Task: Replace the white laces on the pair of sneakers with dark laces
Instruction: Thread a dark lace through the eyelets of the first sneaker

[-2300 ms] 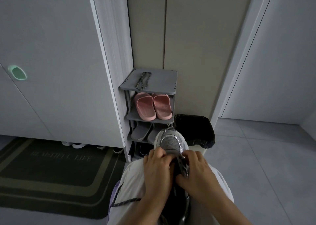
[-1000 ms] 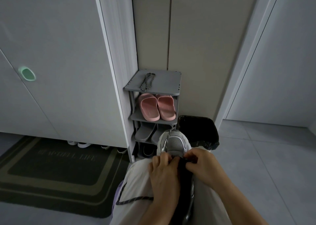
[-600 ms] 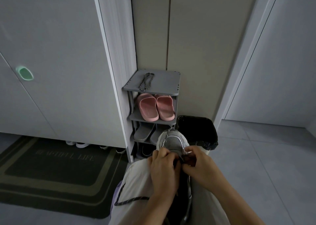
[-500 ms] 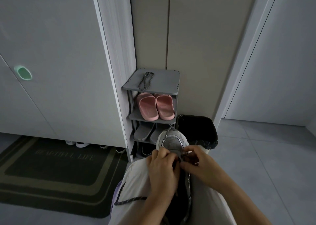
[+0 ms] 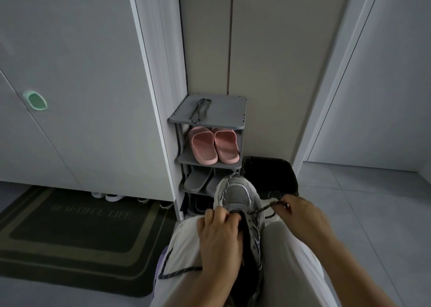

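A grey and white sneaker [image 5: 240, 197] lies between my knees, toe pointing away. My left hand [image 5: 219, 236] grips its left side near the tongue. My right hand [image 5: 300, 215] is closed on a dark speckled lace [image 5: 264, 208] that runs taut from an eyelet on the shoe's right side out to the right. The lace's other end [image 5: 177, 271] trails over my left thigh. A second dark lace [image 5: 200, 111] lies coiled on top of the shoe rack. The other sneaker is not in view.
A grey shoe rack [image 5: 210, 143] stands straight ahead with pink slippers [image 5: 213, 144] and grey slippers below. A black-lined bin [image 5: 268, 176] sits right of it. A dark doormat [image 5: 70, 232] covers the floor at left, under a white cabinet [image 5: 81, 85].
My right hand has moved out to the right, drawing the dark lace through the eyelet. My left hand stays on the shoe.
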Available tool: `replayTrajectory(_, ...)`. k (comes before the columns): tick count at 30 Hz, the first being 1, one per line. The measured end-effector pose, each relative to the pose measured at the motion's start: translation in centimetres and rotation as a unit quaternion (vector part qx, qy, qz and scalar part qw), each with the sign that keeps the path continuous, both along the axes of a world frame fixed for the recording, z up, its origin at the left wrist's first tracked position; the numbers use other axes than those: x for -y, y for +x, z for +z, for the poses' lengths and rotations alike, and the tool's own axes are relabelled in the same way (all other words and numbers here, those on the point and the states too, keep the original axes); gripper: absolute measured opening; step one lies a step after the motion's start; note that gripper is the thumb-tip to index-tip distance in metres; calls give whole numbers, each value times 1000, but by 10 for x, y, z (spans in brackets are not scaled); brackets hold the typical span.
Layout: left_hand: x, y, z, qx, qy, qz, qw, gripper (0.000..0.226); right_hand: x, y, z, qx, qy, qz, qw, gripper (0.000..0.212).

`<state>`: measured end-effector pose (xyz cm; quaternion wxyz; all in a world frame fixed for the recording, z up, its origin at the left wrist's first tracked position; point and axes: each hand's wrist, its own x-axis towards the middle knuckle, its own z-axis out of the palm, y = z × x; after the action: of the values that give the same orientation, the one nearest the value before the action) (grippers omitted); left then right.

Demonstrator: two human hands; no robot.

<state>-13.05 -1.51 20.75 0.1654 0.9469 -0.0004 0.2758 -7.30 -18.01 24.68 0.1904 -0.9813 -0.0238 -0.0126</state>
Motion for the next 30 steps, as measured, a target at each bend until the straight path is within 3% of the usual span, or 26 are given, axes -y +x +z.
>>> replayTrajectory(2, 5, 5, 1, -10, -7, 11, 1000, 38, -2, -1, -5, -26, 87, 55, 994, 14)
replayTrajectory(5, 11, 12, 6, -41, -17, 32, 999, 34, -17, -9, -6, -34, 206, 106, 972, 25)
replayTrajectory(10, 10, 24, 11, -62, -122, 9, 991, 31, -39, -12, -7, -29, 195, 84, 977, 22)
replayTrajectory(13, 5, 22, 10, -52, -115, -14, 992, 26, -34, -6, -4, -50, 292, 66, 953, 7)
replayTrajectory(16, -2, 13, 10, -42, -75, -39, 996, 29, -28, -1, -7, -36, 436, -7, 899, 10)
replayTrajectory(18, -4, 4, 11, -46, -42, -60, 996, 29, -26, 4, -7, -17, 548, -58, 834, 11)
replayTrajectory(21, -10, -10, 10, -40, -12, -93, 995, 26, -27, 13, 10, 23, 668, -54, 742, 15)
replayTrajectory(23, -16, -22, 8, -24, -25, -123, 992, 13, -27, 16, 31, 47, 718, -28, 694, 16)
replayTrajectory(24, -20, -28, 7, -22, -27, -133, 990, 3, -27, 17, 40, 61, 723, -13, 688, 15)
replayTrajectory(25, -23, -35, 9, -30, -30, -136, 990, 8, -27, 17, 47, 72, 715, -2, 696, 14)
replayTrajectory(29, -35, -56, 8, -66, -31, -181, 981, 11, -25, 8, 60, 88, 581, 27, 809, 22)
replayTrajectory(30, -38, -60, 8, -80, -41, -198, 976, 14, -25, 3, 63, 83, 563, 55, 820, 19)
